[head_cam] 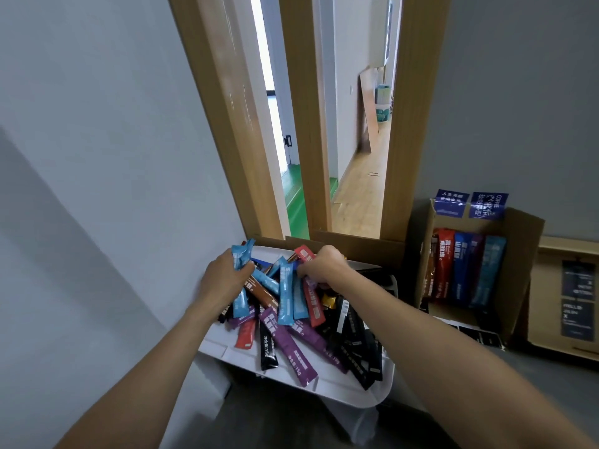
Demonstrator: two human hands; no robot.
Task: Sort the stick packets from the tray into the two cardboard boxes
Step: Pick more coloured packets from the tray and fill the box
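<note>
A white tray (pixel 340 388) holds a heap of stick packets (pixel 291 322) in light blue, red, purple, brown and black. My left hand (pixel 223 277) grips light blue packets (pixel 241 254) at the tray's far left, their tops sticking up past my fingers. My right hand (pixel 321 267) is curled over the pile's far middle and pinches packets there; a red packet (pixel 304 253) pokes out beside its fingers. An open cardboard box (pixel 518 241) at the right holds upright packets in brown, red, blue and purple. A second cardboard box (pixel 551 254) stands further right.
A grey wall runs along the left. Behind the tray a wooden door frame (pixel 411 124) opens onto a corridor. Cardboard flaps (pixel 356 244) rise just behind the tray. Black leaflets (pixel 476 335) lie at the first box's foot. The floor is grey.
</note>
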